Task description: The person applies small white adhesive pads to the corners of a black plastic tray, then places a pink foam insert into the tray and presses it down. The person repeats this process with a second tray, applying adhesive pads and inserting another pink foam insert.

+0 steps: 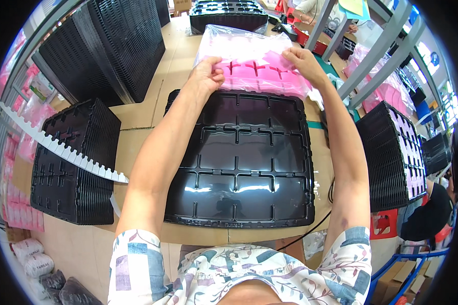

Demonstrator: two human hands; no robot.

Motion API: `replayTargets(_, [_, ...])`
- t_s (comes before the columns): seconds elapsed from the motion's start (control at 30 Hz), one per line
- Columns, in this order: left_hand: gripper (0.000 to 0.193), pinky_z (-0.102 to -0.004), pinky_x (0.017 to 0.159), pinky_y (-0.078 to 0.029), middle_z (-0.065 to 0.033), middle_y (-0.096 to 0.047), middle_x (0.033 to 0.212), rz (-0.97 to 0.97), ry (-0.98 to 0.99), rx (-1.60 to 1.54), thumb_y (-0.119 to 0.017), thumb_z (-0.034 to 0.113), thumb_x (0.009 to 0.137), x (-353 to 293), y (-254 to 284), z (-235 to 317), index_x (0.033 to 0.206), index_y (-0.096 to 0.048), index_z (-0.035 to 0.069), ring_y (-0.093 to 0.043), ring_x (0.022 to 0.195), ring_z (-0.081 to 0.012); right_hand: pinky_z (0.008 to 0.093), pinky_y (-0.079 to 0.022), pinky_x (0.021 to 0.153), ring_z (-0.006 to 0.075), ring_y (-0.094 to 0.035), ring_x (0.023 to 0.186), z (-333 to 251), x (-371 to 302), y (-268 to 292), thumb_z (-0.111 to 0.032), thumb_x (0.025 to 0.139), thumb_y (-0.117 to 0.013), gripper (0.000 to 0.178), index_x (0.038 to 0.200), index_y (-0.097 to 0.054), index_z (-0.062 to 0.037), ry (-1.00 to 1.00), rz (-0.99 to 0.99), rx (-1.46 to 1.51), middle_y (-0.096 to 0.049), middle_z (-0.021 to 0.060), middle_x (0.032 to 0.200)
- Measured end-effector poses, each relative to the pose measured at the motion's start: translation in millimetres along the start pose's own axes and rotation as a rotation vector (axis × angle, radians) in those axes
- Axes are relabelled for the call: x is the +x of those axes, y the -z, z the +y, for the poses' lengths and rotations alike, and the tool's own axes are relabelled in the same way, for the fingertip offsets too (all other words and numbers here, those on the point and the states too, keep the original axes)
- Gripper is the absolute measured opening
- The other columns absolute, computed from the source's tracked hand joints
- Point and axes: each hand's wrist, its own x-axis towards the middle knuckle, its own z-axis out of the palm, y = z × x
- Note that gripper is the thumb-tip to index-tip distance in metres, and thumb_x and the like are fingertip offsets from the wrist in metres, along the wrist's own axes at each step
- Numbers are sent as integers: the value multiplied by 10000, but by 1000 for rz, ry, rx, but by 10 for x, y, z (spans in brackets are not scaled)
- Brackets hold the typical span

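Observation:
Both my arms reach forward over a large black plastic tray (249, 175) with moulded cross-shaped ridges, which lies flat on the table in front of me. Beyond its far edge is a clear plastic bag (216, 38) with pink slotted pieces (259, 71) showing inside or under it. My left hand (207, 75) has its fingers curled at the bag's left side and appears to grip the film. At the right side, my right hand (304, 62) is closed on the film beside the pink pieces. Glare whitens the middle of the bag.
Tall stacks of black trays (102, 51) stand at the far left, with another stack (74, 162) nearer. A white toothed strip (66, 152) crosses the left side. More stacked trays (387, 157) stand right, near grey metal posts (376, 56). A person's hand (352, 28) shows at the back right.

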Motion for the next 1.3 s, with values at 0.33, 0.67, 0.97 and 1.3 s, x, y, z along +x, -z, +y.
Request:
replayTargets(0.33, [115,-187,398,-297,4,-523,716,-58,-83,196,-635,102,919,-1686,341,125,912,-530,56,-456,527,-57,396,-486,831,278,-624,989,-655,-1337,-134,-15,765,-598,306,1065,-602,-76,498,259,-943,-655,99,1049])
replayTargets(0.67, [110,-183,486,-334,24,-568,710,-41,-163,791,-611,151,922,-2858,809,-156,941,-623,44,-468,593,-16,381,-516,765,263,-668,875,-1361,-2648,-54,50,682,-632,308,968,-629,-63,373,108,-637,-690,79,957])
replayTargets(0.97, [268,-204,743,-470,-18,-634,932,63,-435,1120,-646,-26,844,-3249,831,-396,1111,-630,-19,-563,816,-56,336,-532,654,233,-669,746,-1533,-3025,-50,36,809,-585,302,1087,-662,-55,-114,84,-427,-690,90,885])
replayTargets(1.3, [220,-224,661,-440,-50,-619,957,139,-525,1349,-596,11,906,-3407,757,-524,1110,-672,-19,-539,753,-90,182,-437,537,87,-616,730,-1352,-2999,219,-159,931,-548,306,1120,-658,54,-709,-31,511,-688,60,887])
